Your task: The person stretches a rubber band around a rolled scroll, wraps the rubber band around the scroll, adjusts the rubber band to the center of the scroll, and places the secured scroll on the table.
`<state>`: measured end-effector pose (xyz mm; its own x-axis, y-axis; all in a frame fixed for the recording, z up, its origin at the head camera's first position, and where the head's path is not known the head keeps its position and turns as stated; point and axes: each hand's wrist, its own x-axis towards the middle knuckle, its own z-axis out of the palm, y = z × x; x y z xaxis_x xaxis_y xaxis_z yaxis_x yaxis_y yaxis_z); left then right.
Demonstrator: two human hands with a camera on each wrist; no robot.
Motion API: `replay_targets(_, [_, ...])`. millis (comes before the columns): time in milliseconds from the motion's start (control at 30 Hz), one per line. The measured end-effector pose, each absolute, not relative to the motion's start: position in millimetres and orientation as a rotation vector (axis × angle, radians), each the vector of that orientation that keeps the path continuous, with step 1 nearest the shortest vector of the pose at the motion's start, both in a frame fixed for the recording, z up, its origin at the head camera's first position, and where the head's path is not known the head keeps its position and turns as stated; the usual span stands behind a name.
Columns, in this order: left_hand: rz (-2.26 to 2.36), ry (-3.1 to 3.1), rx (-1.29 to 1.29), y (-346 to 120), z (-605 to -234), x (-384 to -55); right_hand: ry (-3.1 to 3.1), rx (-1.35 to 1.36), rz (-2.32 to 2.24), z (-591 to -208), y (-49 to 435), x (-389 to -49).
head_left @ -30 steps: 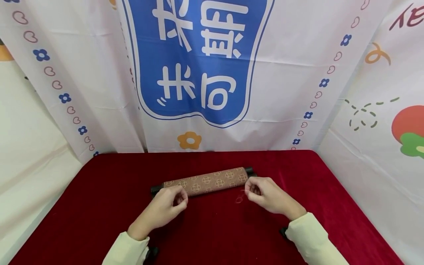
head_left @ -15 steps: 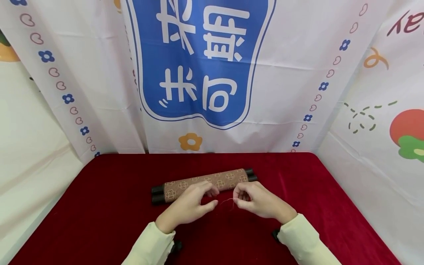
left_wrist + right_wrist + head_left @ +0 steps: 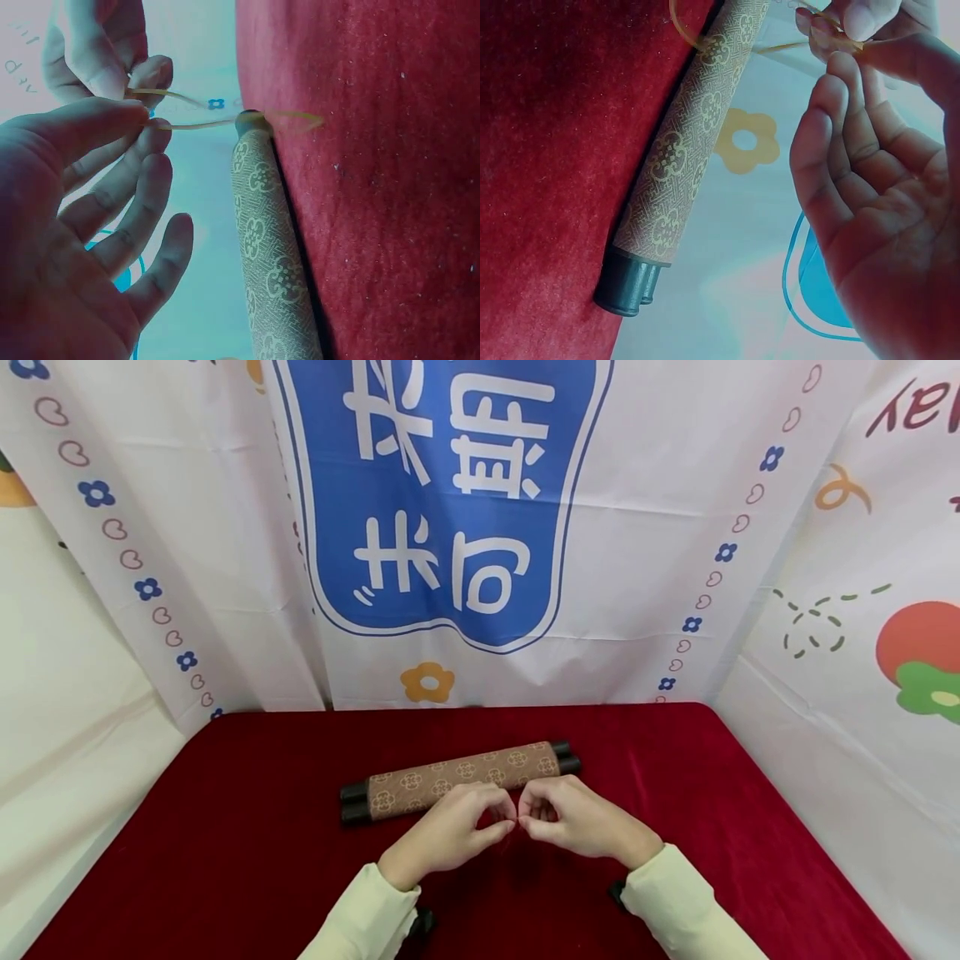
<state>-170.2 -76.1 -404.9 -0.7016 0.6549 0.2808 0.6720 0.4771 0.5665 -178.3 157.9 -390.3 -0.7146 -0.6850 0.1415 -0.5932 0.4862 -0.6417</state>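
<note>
A rolled scroll (image 3: 465, 772) in brown cloth with pale flower motifs lies slightly slanted on the red table, its two black roller ends (image 3: 356, 802) showing at the left. In front of it my left hand (image 3: 453, 828) and right hand (image 3: 585, 818) meet, fingertips right beside each other. Between thumb and index finger, each hand pinches a thin yellowish rubber band (image 3: 195, 126). Its loop dangles slack from the fingertips, overlapping the scroll in the right wrist view. The other left fingers are spread loosely in the left wrist view; the right ones curve gently.
Red velvety cloth covers the table (image 3: 225, 860). White printed curtains (image 3: 637, 568) with a blue sign panel (image 3: 480, 585) rise behind its back edge and along both sides. Dark wrist devices show below both pale sleeves (image 3: 367, 914).
My left hand has moved right, away from the scroll's left end, and now pinches the rubber band. My right hand has shifted left with the band to meet it. The scroll stays put.
</note>
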Motion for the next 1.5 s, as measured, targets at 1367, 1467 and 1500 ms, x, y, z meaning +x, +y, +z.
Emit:
replay_targets(1367, [-1.113, -2.713, -1.094, -92.6, -398.7, -174.6, 2.472, -0.991, -1.383, -390.9, 159.2, -174.4])
replay_targets(1467, [-1.106, -2.726, -1.086, -94.3, -399.4, -174.9, 2.484, -0.974, -1.396, -390.7, 161.3, -174.6])
replay_targets(1500, [-1.098, -2.729, -1.081, -95.2, -399.6, -175.1, 2.488, -0.966, -1.403, -390.6, 162.3, -174.8])
